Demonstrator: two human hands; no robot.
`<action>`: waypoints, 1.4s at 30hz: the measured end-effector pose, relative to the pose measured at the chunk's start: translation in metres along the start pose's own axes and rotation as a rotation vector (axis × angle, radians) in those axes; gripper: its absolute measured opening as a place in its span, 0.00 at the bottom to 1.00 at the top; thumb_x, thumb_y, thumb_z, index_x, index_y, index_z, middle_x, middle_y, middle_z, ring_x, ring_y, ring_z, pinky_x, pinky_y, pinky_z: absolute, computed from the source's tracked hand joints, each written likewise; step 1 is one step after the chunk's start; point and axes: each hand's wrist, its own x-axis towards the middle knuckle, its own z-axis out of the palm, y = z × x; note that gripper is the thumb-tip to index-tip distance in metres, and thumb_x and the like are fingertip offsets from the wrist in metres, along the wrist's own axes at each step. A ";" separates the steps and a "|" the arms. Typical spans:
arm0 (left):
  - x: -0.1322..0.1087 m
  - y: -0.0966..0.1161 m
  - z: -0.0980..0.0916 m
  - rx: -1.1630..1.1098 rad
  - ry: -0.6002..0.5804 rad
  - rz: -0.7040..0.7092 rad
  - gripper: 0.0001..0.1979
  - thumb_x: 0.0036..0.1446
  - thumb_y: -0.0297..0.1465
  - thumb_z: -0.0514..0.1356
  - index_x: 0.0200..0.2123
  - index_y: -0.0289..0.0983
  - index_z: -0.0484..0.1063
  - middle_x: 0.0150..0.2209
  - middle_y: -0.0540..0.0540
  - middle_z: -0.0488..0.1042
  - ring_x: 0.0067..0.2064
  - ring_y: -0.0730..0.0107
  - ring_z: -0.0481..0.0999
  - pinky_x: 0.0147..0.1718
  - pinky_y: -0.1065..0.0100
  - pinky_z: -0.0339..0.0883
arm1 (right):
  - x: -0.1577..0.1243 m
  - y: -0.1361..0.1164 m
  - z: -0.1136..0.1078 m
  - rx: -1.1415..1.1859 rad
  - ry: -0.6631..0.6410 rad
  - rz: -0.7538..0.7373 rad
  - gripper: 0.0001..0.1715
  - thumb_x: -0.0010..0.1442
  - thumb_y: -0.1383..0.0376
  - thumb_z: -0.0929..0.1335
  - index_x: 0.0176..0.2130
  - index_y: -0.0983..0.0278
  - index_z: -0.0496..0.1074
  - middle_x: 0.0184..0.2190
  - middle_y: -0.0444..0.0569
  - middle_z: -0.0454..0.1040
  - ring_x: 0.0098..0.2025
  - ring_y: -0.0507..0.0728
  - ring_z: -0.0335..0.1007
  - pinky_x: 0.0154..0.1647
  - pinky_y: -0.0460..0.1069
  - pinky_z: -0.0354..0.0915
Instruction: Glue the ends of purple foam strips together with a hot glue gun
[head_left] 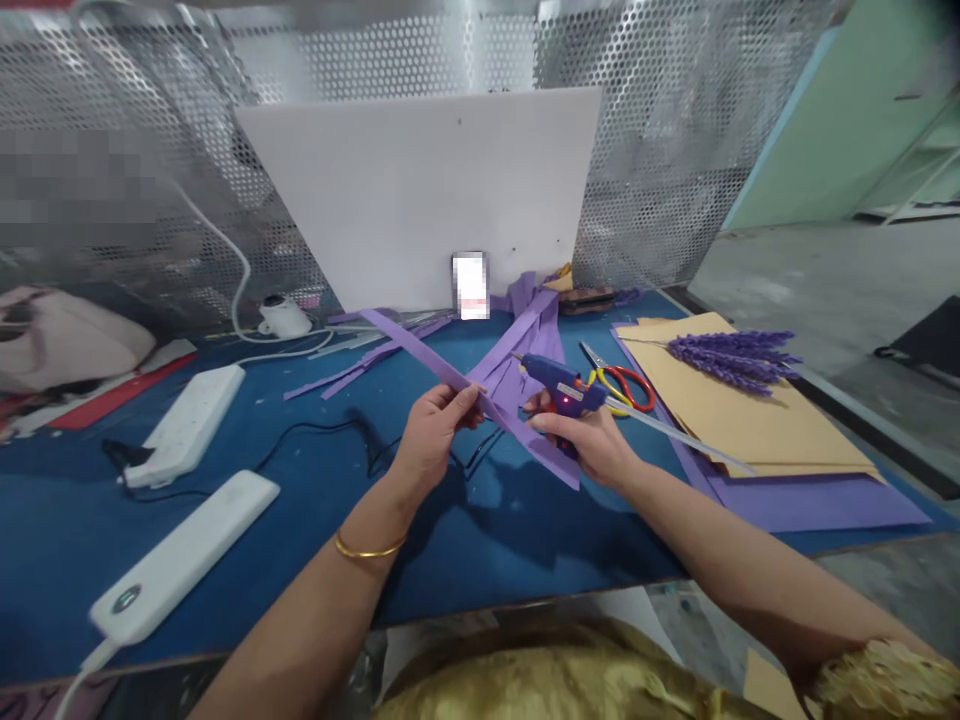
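My left hand (442,430) pinches a long purple paper strip (420,352) between thumb and fingers. The strip slants from the upper left down past the hand to the lower right. My right hand (589,435) is closed around a blue hot glue gun (559,380) whose small red light is lit. Its nozzle points up and left, just above the purple strips, and a clear glue stick (675,437) juts out of its back. More purple strips (536,320) lie bunched behind both hands. Scissors (630,385) with red and yellow handles rest just beyond the glue gun.
At the right, purple lavender stems (735,360) lie on tan sheets (750,425) over purple sheets (817,505). Two white power strips (191,415) with cables occupy the left. A phone (471,285) leans against a white board (427,200) at the back of the blue table (330,560).
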 end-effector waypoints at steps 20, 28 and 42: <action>-0.007 -0.015 0.013 -0.207 -0.077 -0.175 0.21 0.41 0.43 0.75 0.28 0.35 0.73 0.27 0.51 0.75 0.29 0.75 0.74 0.32 0.73 0.72 | -0.007 0.021 0.005 -0.288 0.113 -0.216 0.13 0.56 0.56 0.73 0.36 0.60 0.70 0.34 0.45 0.73 0.34 0.54 0.70 0.37 0.50 0.68; -0.003 -0.004 0.008 -0.301 -0.059 -0.148 0.20 0.41 0.40 0.76 0.27 0.35 0.72 0.27 0.52 0.75 0.29 0.77 0.74 0.31 0.75 0.70 | -0.018 0.007 -0.004 -0.589 -0.037 -0.354 0.12 0.59 0.56 0.72 0.34 0.60 0.69 0.28 0.42 0.70 0.28 0.52 0.65 0.32 0.48 0.62; -0.003 -0.006 0.005 -0.276 -0.061 -0.127 0.18 0.45 0.40 0.74 0.28 0.35 0.72 0.27 0.52 0.75 0.29 0.76 0.74 0.32 0.73 0.69 | -0.021 0.008 -0.001 -0.599 -0.107 -0.344 0.17 0.59 0.52 0.71 0.31 0.61 0.66 0.25 0.41 0.65 0.27 0.51 0.60 0.29 0.48 0.58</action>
